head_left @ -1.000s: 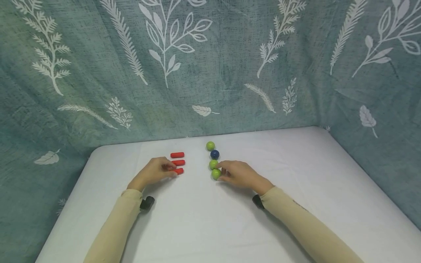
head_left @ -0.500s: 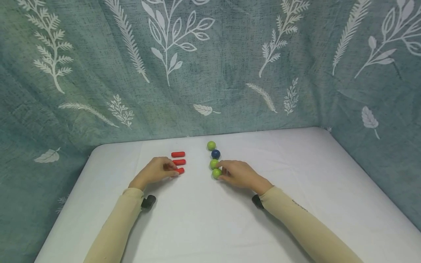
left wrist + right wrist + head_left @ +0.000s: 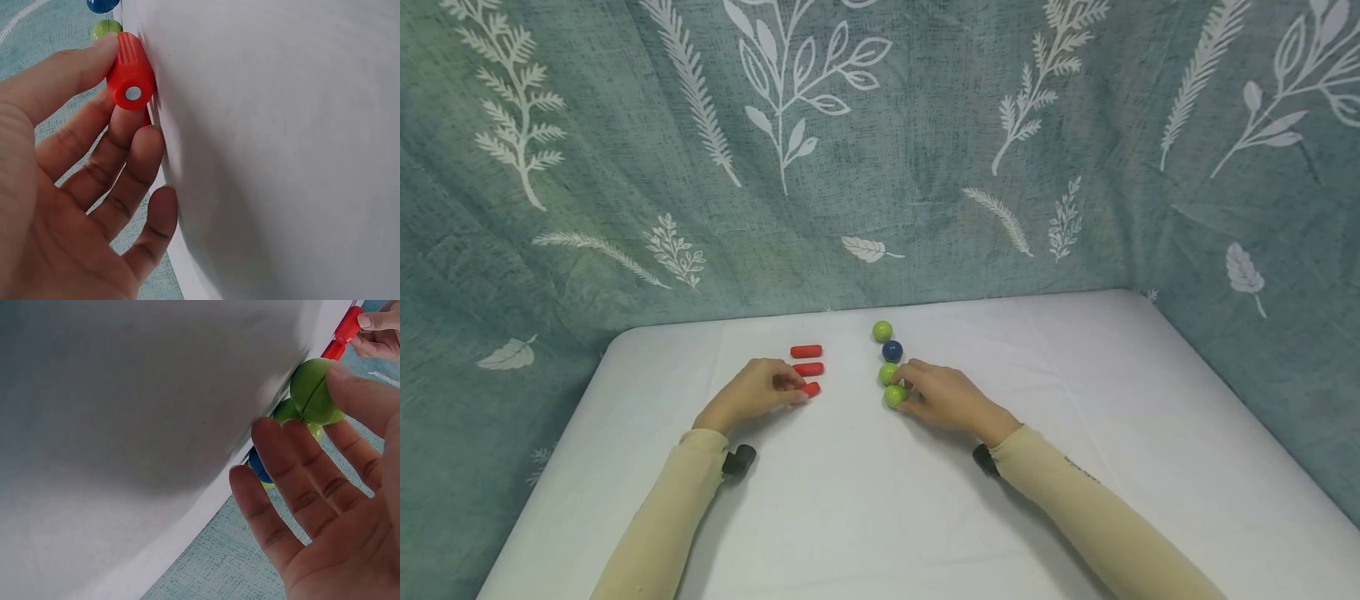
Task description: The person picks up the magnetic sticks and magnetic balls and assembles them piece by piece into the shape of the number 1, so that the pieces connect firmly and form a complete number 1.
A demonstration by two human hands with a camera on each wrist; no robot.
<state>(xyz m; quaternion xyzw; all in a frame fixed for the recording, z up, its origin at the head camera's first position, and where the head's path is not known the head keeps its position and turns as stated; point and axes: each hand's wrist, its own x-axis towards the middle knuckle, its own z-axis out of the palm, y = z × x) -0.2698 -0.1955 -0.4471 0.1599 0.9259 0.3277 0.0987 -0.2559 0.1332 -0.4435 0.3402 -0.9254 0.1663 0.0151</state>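
Note:
My left hand [image 3: 756,390] pinches the nearest of three short red rods [image 3: 811,389] between thumb and fingers. In the left wrist view that ribbed red rod [image 3: 132,72] shows a pale grey disc on its end, and the other fingers curve loosely below. The middle red rod [image 3: 809,369] and the far red rod [image 3: 806,352] lie behind it in a column. To the right, my right hand [image 3: 953,398] holds the nearest green ball [image 3: 894,397] with thumb and fingertips. That seamed green ball [image 3: 312,392] is partly hidden by the thumb in the right wrist view.
Behind the held ball, a second green ball [image 3: 888,373], a dark blue ball [image 3: 892,351] and a far green ball [image 3: 882,331] form a slightly crooked row. Everything lies on a white-covered table [image 3: 850,517]. A green leaf-patterned cloth [image 3: 925,167] hangs behind the table.
Over the second, my left thumb and fingers have slid slightly right over the nearest red rod, covering more of it. My right hand's upper knuckles have risen slightly. The rods and balls look otherwise unmoved.

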